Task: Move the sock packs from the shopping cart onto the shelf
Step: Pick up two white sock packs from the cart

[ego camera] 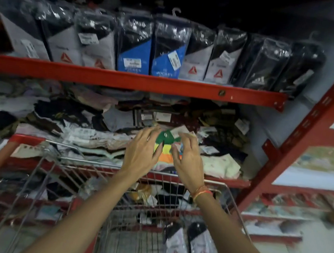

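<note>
My left hand [143, 151] and my right hand [188, 157] reach over the wire shopping cart [234, 203] to the middle shelf [227, 181]. Both have their fingers spread, one on each side of a colourful striped sock pack [166, 148] in green, yellow and orange. The pack lies on the heap of loose socks, and both thumbs touch its edges. Two grey-and-black sock packs [175, 251] [201, 248] lie in the cart below my right forearm. More dark items show at the cart's far end [169, 198].
The upper shelf, behind a red beam [125, 80], holds a row of upright sock packs [168, 50]. A messy pile of socks [55, 114] fills the middle shelf. A red upright post [314, 122] stands to the right, with another shelving unit beyond it.
</note>
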Motion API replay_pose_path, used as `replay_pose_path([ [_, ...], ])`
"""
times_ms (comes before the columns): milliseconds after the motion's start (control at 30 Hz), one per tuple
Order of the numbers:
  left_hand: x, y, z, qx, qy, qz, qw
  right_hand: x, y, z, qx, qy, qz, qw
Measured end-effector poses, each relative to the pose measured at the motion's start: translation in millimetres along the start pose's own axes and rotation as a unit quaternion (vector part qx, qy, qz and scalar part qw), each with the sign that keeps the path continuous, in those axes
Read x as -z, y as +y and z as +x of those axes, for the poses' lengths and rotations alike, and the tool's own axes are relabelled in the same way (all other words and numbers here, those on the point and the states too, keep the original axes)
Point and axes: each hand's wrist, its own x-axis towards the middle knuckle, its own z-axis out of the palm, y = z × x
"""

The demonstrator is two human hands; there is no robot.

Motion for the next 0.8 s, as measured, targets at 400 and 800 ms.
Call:
replay_pose_path([
  [400,-101.9,21.9,-77.8,0.05,-0.136,-0.034,0.989,-28.8,97.0,-94.4,-0.168,-0.145,-0.044,0.974],
  [800,-220.1,21.0,-160.5,0.215,-0.531,-0.016,0.819,-61.3,214.4,-165.9,-0.393,-0.399,-0.071,0.826],
])
